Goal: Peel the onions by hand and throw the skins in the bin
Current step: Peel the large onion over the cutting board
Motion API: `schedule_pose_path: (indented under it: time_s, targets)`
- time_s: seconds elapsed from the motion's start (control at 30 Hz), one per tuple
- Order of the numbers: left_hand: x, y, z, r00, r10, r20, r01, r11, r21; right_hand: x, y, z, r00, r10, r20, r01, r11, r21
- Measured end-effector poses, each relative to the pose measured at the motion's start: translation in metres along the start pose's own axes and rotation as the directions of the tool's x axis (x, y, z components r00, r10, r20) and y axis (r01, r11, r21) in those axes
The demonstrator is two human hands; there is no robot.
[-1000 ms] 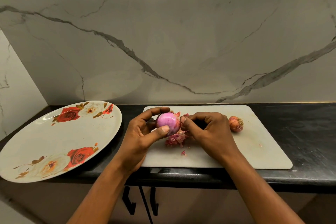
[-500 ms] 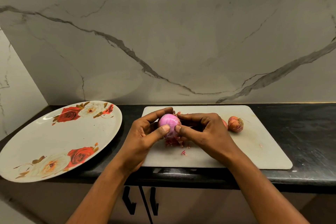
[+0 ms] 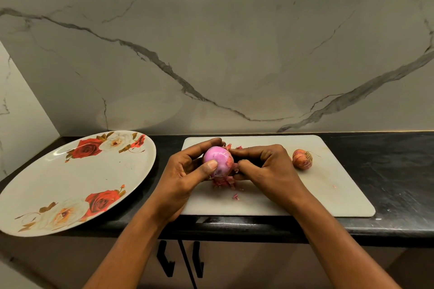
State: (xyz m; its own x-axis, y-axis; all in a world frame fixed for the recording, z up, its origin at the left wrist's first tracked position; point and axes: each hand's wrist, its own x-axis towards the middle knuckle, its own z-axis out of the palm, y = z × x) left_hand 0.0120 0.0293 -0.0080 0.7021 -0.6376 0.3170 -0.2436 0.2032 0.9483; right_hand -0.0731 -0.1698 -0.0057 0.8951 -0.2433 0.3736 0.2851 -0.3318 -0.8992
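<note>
Onion in hand: a peeled onion (image 3: 219, 162), glossy pink, is held just above the cutting board (image 3: 328, 195), between the two hands.
Left hand: the left hand (image 3: 185, 178) grips the onion from its left side, fingers curled over the far side and the thumb pressed flat on the near face.
Right hand: the right hand (image 3: 265, 166) has its fingers curled, and fingertips and thumb pinch at the onion's right side, where shreds of skin stick out. Whether the pinch holds skin or the flesh itself cannot be told.
Skins: a small heap of pink skins (image 3: 223, 182) lies on the board directly beneath the hands, and a loose scrap (image 3: 236, 196) lies just nearer the person than the heap.
Second onion: an unpeeled onion (image 3: 302, 159) with a tufted root end sits on the board just beyond the right hand's knuckles, apart from it.
Plate: a large rose-patterned plate (image 3: 77, 183) rests on the black counter (image 3: 387, 171), well to the left of the left hand.
Backdrop: a veined marble wall (image 3: 234, 54) rises beyond both hands.
Below: black cabinet handles (image 3: 165, 258) show between the forearms.
</note>
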Motion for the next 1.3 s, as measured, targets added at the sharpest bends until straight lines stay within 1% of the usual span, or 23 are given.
schedule_pose_path:
  time_s: [0.13,0.23,0.3,0.4,0.57,0.73,0.87,1.0,1.2,1.3]
  targets:
    - [0.0006,-0.0007,-0.0012,1.0,-0.004,-0.015,0.004,1.0,-0.008,-0.0009,-0.001,0.0004,0.999,0.032,-0.014,-0.031,0.997,0.068]
    - [0.0009,-0.0018,-0.0019,1.0,-0.004,-0.023,0.005,0.999,0.04,-0.0026,-0.0015,-0.0009,1.0,0.023,0.018,-0.023,0.999,0.027]
    - [0.0003,-0.002,-0.002,1.0,-0.003,-0.019,0.004,0.997,0.072,-0.0027,-0.0016,-0.0015,1.0,0.02,0.004,-0.02,1.0,-0.01]
    - [0.0001,-0.0021,-0.0019,1.0,-0.005,-0.01,0.006,0.995,0.102,-0.0026,-0.0019,-0.0019,1.0,0.012,0.006,-0.011,1.0,-0.019]
    - [-0.0004,-0.0009,-0.0018,1.0,0.0,-0.008,0.001,0.997,0.071,-0.0002,-0.0018,-0.0007,0.999,0.026,-0.039,-0.027,1.0,-0.011]
    - [-0.0008,-0.0002,-0.0019,1.0,-0.001,-0.01,0.001,0.999,0.055,-0.0036,-0.0042,-0.0018,1.0,0.023,-0.007,-0.023,1.0,0.007]
    - [-0.0003,-0.0012,-0.0029,1.0,0.001,-0.008,0.0,0.997,0.08,-0.0062,-0.0094,-0.0019,1.0,-0.009,0.022,0.01,0.999,-0.036]
    - [-0.0005,-0.001,-0.0023,1.0,-0.004,-0.008,0.005,0.997,0.073,-0.0067,-0.0093,-0.0008,0.998,-0.064,0.004,0.064,0.99,-0.128]
    - [-0.0002,-0.0024,-0.0028,1.0,0.001,0.0,-0.001,0.998,0.056,-0.0052,-0.0071,-0.001,0.998,-0.059,-0.005,0.058,0.994,-0.092]
    - [-0.0006,-0.0006,-0.0017,1.0,0.0,-0.006,0.0,1.0,-0.007,-0.0043,-0.0077,0.0001,1.0,-0.006,-0.005,0.006,0.999,0.037]
